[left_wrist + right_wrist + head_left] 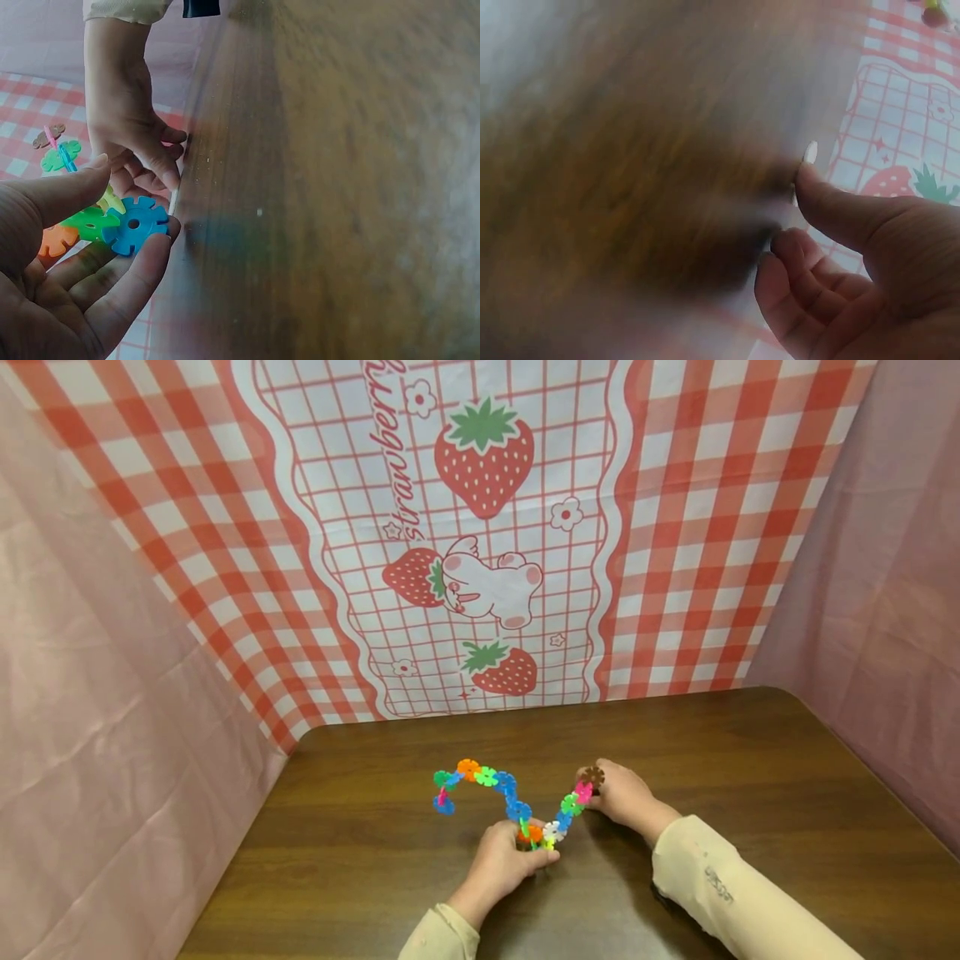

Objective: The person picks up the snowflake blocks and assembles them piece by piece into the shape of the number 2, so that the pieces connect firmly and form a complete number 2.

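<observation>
A chain of colourful notched plastic discs (517, 811) curves over the tabletop in the head view. My left hand (504, 858) holds its lower middle, near an orange disc (533, 834) and a white disc (554, 832). The left wrist view shows a blue disc (154, 218) at the left fingertips, beside a green disc (88, 223). At the chain's right end, my right hand (624, 795) is behind a brown disc (594, 776) and a pink disc (582, 792). In the right wrist view, its thumb and fingers stand apart, with no disc visible between them.
A brown wooden table (337, 877) lies under both hands. Behind it hangs a red-and-white checked cloth (675, 568) with strawberry prints. Pale pink curtains (97, 693) close off both sides.
</observation>
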`<state>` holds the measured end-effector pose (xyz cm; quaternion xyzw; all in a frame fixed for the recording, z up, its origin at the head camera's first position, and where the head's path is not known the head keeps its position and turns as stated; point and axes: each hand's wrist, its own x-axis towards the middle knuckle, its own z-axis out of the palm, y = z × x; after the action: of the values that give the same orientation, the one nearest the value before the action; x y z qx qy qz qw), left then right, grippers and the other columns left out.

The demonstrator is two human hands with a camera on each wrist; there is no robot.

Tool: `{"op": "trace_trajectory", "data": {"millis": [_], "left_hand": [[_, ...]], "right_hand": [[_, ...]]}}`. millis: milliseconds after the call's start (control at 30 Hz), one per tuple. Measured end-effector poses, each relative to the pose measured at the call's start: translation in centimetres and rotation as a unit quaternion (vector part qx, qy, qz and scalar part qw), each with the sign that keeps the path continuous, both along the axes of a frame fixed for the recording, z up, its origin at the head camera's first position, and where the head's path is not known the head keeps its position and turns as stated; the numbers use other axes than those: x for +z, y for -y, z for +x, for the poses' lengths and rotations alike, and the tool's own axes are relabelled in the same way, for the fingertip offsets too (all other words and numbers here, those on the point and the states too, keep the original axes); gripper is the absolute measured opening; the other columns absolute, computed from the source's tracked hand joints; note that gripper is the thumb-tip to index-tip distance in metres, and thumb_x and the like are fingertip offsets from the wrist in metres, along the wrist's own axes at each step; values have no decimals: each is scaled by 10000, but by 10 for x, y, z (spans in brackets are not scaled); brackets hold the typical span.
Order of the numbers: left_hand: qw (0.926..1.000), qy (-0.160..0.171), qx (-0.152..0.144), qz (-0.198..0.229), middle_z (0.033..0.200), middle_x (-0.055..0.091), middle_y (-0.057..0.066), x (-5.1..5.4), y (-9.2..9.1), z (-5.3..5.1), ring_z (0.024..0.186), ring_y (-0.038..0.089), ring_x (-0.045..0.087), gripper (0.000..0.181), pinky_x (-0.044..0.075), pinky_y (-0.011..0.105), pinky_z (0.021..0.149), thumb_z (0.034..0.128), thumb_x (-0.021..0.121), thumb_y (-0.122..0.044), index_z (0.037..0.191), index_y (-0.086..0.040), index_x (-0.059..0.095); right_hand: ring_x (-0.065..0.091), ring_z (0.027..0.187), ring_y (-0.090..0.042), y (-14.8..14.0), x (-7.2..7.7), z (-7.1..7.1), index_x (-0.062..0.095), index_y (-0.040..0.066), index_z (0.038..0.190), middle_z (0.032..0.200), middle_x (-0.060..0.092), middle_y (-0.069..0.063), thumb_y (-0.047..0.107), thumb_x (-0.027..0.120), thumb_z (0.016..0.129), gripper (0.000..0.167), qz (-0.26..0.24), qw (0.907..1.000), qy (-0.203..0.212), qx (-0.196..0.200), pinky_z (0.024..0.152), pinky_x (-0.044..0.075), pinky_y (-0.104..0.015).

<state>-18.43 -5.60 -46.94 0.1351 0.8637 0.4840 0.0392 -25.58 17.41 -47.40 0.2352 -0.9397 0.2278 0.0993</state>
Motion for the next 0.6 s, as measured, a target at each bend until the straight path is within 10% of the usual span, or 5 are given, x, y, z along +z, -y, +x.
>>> {"op": "trace_trajectory", "data": {"millis": [600], "left_hand": [[9997, -256, 47, -33, 858, 687, -69, 1, 2, 3, 761, 58, 559, 283, 474, 230, 690, 739, 859, -233, 971, -111, 753]], "right_hand": [[615, 617, -184, -26, 21, 21, 687, -16, 1036, 787, 669, -27, 63, 717, 871, 185, -1982, 9706, 1271, -508, 520, 517, -279]]}}
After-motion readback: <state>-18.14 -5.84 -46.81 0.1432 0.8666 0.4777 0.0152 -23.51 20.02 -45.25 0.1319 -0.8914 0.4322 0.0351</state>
